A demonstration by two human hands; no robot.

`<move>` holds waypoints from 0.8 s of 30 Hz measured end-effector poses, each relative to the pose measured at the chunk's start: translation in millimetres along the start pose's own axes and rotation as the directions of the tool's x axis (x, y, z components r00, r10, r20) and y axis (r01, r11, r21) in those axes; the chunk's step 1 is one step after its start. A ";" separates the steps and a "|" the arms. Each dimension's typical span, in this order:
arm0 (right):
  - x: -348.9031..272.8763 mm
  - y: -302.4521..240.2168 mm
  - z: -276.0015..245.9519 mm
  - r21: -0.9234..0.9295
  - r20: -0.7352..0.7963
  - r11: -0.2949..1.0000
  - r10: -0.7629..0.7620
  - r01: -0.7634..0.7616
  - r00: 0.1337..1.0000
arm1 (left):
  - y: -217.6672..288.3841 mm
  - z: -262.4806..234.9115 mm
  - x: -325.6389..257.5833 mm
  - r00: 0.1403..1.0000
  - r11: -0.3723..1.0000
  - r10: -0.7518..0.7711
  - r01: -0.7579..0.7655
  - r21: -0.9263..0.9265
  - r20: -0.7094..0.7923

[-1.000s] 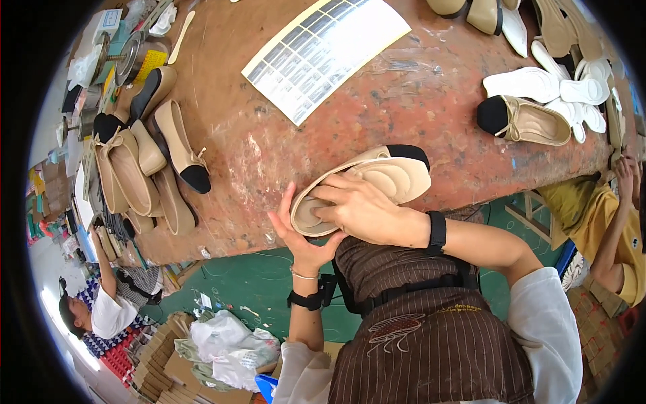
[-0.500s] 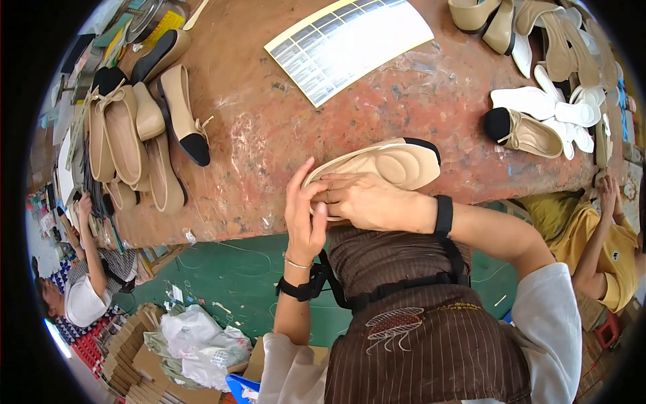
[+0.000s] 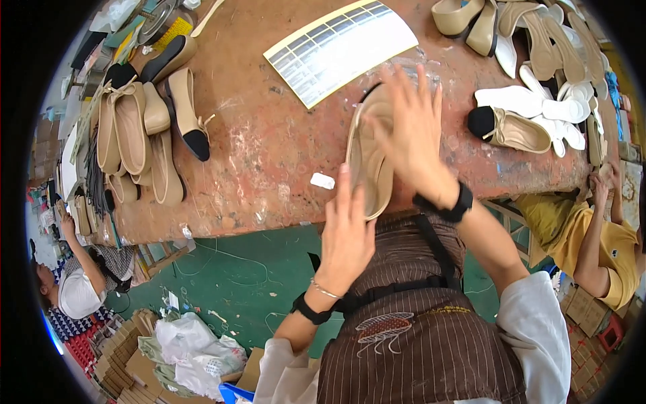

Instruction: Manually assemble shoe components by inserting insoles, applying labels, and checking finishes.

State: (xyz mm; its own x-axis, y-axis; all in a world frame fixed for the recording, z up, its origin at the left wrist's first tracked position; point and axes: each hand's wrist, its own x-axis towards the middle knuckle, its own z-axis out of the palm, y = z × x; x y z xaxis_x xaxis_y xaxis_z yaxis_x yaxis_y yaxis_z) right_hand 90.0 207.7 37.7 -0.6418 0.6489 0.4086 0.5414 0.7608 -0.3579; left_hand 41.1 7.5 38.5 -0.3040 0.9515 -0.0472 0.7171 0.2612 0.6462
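A beige shoe [image 3: 386, 180] with a dark toe lies on the worn table before me, its toe pointing away and its pale insole showing. At the heel end, my left hand [image 3: 346, 239] touches the rim with its fingers stretched out; its thumb is hidden. Over the right side and front of the shoe is my right hand [image 3: 417, 135], fingers spread and slightly blurred, covering part of the insole. Beside the shoe, on its left, rests a small white tag [image 3: 323, 180].
Several beige shoes [image 3: 131, 128] are heaped at the left. At the right lie another black-toed shoe [image 3: 521, 132], white insoles [image 3: 515, 101] and beige pieces [image 3: 538, 44]. A printed sheet [image 3: 343, 50] lies beyond my hands. One person [image 3: 77, 286] works at each side.
The shoe has turned from lying crosswise to toe pointing away. My right hand has moved off the insole's heel toward the toe and opened. The white tag has come into view.
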 end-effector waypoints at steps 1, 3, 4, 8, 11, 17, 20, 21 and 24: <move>7.1 4.1 -2.3 -0.083 -0.113 0.987 0.131 -0.141 0.985 | 16.5 -4.9 5.9 0.998 0.999 -0.021 0.020 0.032 0.061; 15.1 -1.3 -24.6 0.217 0.171 0.957 0.159 -0.194 0.972 | 21.9 -3.2 10.2 0.996 0.998 -0.015 0.008 0.069 0.092; 13.3 -1.9 -36.9 0.453 0.437 0.834 0.102 -0.316 0.894 | 25.2 -1.7 11.8 0.991 0.995 0.006 -0.018 0.096 0.130; -74.3 -18.5 -46.3 0.209 0.304 0.966 -0.212 0.152 0.929 | 19.9 14.2 10.6 0.988 0.967 0.029 -0.066 0.245 0.153; -80.8 -14.3 -30.1 0.165 0.234 0.974 -0.193 0.156 0.953 | 22.9 16.1 14.8 0.991 0.962 0.042 -0.073 0.263 0.125; -22.4 -15.3 -3.2 0.092 0.538 0.995 -0.076 0.031 0.840 | 21.2 4.6 18.9 0.992 0.972 0.049 -0.074 0.223 0.115; -75.7 -15.2 -8.0 0.014 0.300 0.978 -0.201 0.206 0.933 | 13.8 10.8 18.0 0.987 0.975 0.033 -0.066 0.211 0.158; -78.7 -11.6 -11.3 -0.047 0.325 0.975 -0.190 0.217 0.926 | 16.2 11.7 18.5 0.991 0.973 0.044 -0.071 0.218 0.130; -45.1 -9.1 4.8 -0.065 0.316 0.978 -0.170 0.200 0.933 | 23.2 10.4 18.2 0.990 0.975 0.069 -0.093 0.203 0.121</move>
State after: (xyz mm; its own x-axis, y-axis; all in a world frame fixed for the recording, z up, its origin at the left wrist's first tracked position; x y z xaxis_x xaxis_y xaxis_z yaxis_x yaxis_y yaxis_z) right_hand 111.4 171.6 18.5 -0.8628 0.4735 0.1770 0.4359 0.8742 -0.2137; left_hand 58.8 32.6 44.7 -0.1755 0.9799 -0.0946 0.8543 0.1993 0.4801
